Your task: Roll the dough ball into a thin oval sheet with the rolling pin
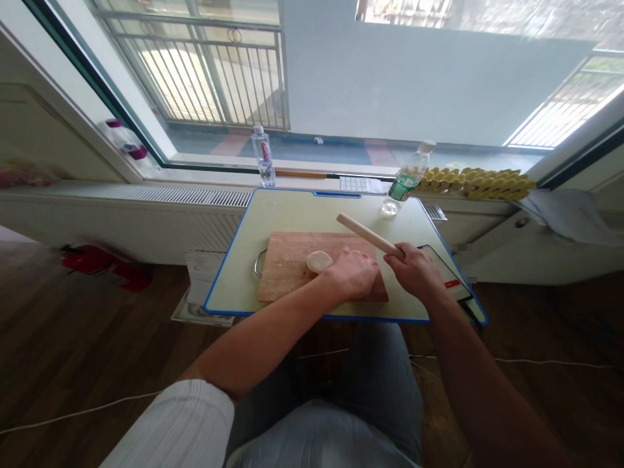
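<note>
- Dough round (319,262) is on the wooden board (281,270)
- Left hand (351,273) beside it; from my end I can't tell if it's pinching anything
- Right hand (414,268) gripping a rolling pin (365,233)
- Green-labelled bottle (404,186) on the table (302,211), fill level unclear

We have room to pass over the left side of the table (231,283) and along its far strip, until the green-labelled bottle (403,187) stands in the way near the far right corner. Our right hand (413,265) crowds that side, its rolling pin (363,233) slanting across the board's (283,283) far right corner, a tablet (445,268) beside it. Our left hand (353,273) blocks the board's right half; a metal handle (257,263) juts out left.
</note>
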A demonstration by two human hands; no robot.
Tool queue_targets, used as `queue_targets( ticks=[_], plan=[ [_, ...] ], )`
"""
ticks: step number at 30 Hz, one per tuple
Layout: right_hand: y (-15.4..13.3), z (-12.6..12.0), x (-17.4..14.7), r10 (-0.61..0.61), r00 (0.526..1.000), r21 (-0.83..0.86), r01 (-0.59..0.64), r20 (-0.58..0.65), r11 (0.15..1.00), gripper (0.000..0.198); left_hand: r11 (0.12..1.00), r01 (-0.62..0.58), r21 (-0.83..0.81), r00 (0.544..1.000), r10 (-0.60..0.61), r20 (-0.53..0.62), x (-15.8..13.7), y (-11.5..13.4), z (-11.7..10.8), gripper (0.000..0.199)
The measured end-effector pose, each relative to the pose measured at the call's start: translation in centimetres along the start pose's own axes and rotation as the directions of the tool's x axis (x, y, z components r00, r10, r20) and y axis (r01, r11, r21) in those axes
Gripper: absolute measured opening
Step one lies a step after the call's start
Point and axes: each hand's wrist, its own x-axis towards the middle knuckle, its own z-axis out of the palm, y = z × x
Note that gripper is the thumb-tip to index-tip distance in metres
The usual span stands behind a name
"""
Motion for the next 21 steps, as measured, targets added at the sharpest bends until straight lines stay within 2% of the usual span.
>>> queue_targets(
  ticks=[3,7,10,12,13,14,15,17,19,20,21],
  plan=[
    [-0.2,0.0,-0.2,0.01,1.0,-0.005,-0.01,0.009,1.0,0.037,0.999,-0.034,0.027,0.999,0.034,-0.008,-2.2,-0.7,0.6,0.028],
    [-1.0,0.1,-0.6,-0.003,1.0,0.005,0.003,0.027,1.0,0.036,0.993,-0.108,0.049,0.994,0.108,-0.009,-6.9,-1.5,1.3,0.022],
    [-2.0,0.2,-0.8,-0.029,0.999,0.015,0.028,0.035,0.999,0.033,0.984,-0.17,-0.052,0.985,0.17,0.001,-10.2,-2.1,1.1,0.014],
    [-2.7,0.2,-1.0,-0.053,0.998,0.032,0.052,0.029,0.998,0.032,0.97,-0.164,-0.178,0.984,0.148,-0.1,-11.7,-3.0,0.8,0.014],
    [-3.0,0.2,-1.1,-0.074,0.997,0.046,0.073,0.027,0.996,0.032,0.962,-0.131,-0.239,0.978,0.087,-0.187,-12.2,-3.7,0.7,0.014],
    [-3.3,0.3,-1.2,-0.102,0.994,0.063,0.1,0.027,0.993,0.031,0.953,-0.082,-0.292,0.958,-0.006,-0.286,-12.4,-4.5,0.6,0.014],
    [-3.7,0.4,-1.3,-0.135,0.991,0.079,0.132,0.026,0.988,0.03,0.941,-0.025,-0.337,0.916,-0.113,-0.384,-12.5,-5.3,0.6,0.014],
    [-4.4,0.7,-1.6,-0.207,0.978,0.105,0.203,0.025,0.973,0.028,0.911,0.082,-0.403,0.782,-0.31,-0.541,-12.4,-7.1,0.8,0.015],
    [-5.4,1.1,-1.8,-0.276,0.961,0.119,0.271,0.025,0.955,0.027,0.888,0.17,-0.428,0.651,-0.427,-0.627,-11.8,-8.7,1.0,0.017],
    [-6.0,1.3,-1.9,-0.307,0.951,0.123,0.301,0.029,0.946,0.027,0.881,0.207,-0.426,0.609,-0.457,-0.649,-11.3,-9.4,1.1,0.019],
    [-6.6,1.6,-1.9,-0.333,0.942,0.126,0.327,0.033,0.937,0.027,0.877,0.237,-0.418,0.584,-0.472,-0.66,-10.9,-9.9,1.1,0.021]
  ],
)
